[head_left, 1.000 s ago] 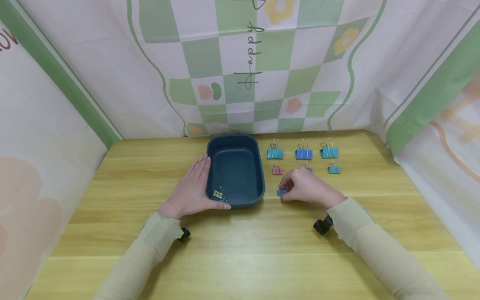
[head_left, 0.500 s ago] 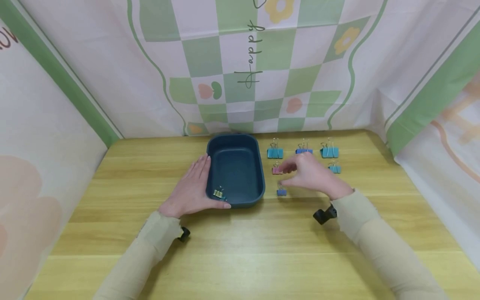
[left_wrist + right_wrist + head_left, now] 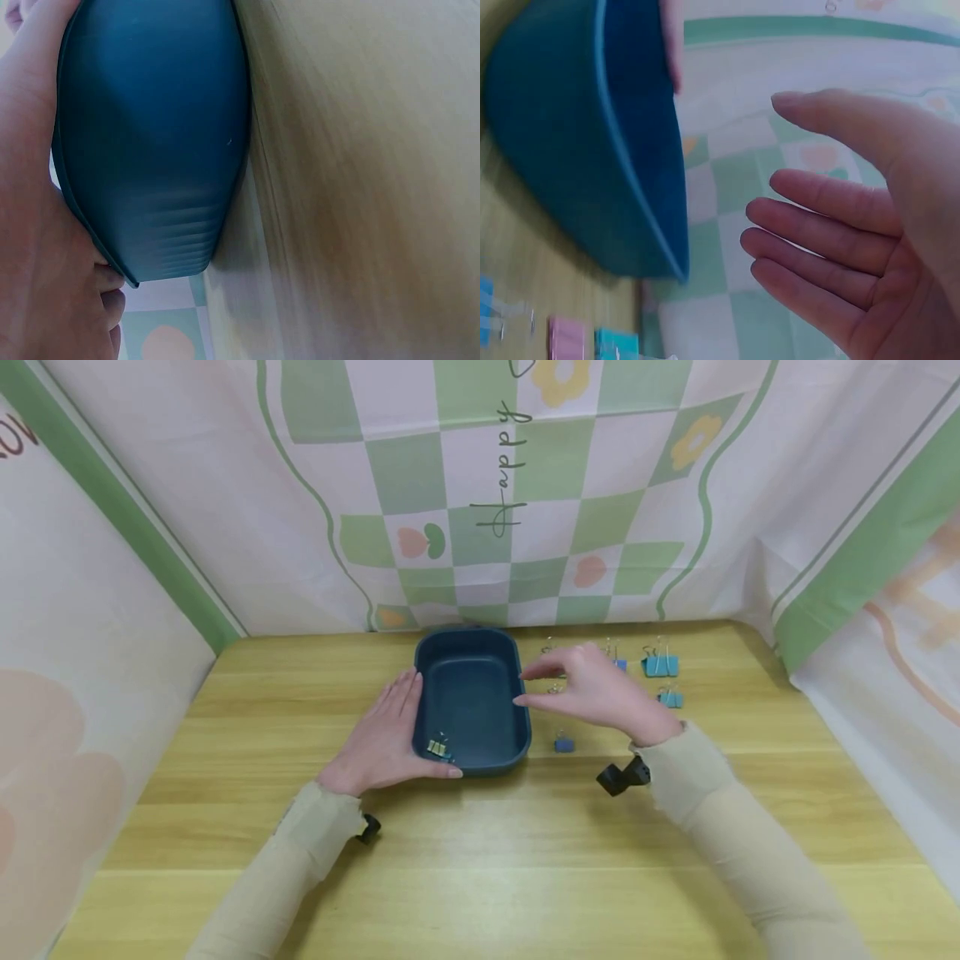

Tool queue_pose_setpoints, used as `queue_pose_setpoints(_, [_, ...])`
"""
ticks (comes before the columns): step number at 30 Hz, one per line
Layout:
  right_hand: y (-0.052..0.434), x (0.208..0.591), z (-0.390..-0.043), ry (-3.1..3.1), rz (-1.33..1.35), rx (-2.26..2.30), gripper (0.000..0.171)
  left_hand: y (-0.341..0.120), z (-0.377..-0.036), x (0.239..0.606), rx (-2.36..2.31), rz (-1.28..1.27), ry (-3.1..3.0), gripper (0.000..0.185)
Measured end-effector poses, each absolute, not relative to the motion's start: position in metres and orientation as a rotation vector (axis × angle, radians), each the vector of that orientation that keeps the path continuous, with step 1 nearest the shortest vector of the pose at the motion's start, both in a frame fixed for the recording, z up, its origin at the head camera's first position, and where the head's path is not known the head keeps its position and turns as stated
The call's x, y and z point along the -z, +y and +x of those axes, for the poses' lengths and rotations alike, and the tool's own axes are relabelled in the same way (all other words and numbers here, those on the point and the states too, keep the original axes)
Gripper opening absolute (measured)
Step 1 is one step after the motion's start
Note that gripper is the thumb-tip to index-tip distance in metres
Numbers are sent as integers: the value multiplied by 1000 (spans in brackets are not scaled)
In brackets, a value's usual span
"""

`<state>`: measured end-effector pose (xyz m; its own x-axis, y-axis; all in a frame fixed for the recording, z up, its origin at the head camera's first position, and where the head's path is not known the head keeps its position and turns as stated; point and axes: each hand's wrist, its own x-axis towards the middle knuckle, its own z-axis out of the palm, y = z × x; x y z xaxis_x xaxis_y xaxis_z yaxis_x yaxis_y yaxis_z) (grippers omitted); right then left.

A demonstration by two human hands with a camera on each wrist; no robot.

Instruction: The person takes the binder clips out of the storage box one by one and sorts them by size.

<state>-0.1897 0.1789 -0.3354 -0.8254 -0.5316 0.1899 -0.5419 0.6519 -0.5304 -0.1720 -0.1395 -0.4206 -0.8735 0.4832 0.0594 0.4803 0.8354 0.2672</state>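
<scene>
A dark blue rectangular bin point(image 3: 472, 760) sits on the table. My left hand point(image 3: 386, 735) rests against its left side with fingers straight, the thumb lying along the near rim. In the bin's near left corner lie a yellow binder clip point(image 3: 437, 747) and a teal one partly under it. My right hand point(image 3: 592, 689) is raised at the bin's right rim, thumb and fingers spread apart with nothing between them, as the right wrist view also shows. A small blue binder clip point(image 3: 564, 743) stands on the table just nearer than this hand.
Behind my right hand stand more binder clips, partly covered in the head view. Teal ones, a large point(image 3: 660, 666) and a small point(image 3: 671, 699), show at the right. A pink clip point(image 3: 566, 339) appears in the right wrist view. A patterned curtain point(image 3: 480, 568) closes the back.
My right hand let go of the small blue binder clip, leaving it standing on the table, then rose and moved left to the bin's rim with fingers spread. My left hand stayed put.
</scene>
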Motion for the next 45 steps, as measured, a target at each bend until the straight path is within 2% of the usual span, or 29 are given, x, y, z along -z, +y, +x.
queue_pose_setpoints(12, [128, 348, -193, -2831, 1138, -959, 30, -140, -172, 422, -430, 797, 3002, 147])
queue_pose_setpoints(19, [106, 362, -194, -2889, 1204, -952, 33, -140, -173, 421, -427, 801, 2999, 146])
queue_pose_setpoints(31, [88, 386, -195, -2967, 1248, -927, 30, -141, -172, 420, -442, 826, 3000, 146])
queue_pose_setpoints(45, [78, 397, -192, -3058, 1245, -873, 23, -142, -172, 420, -431, 846, 3001, 145])
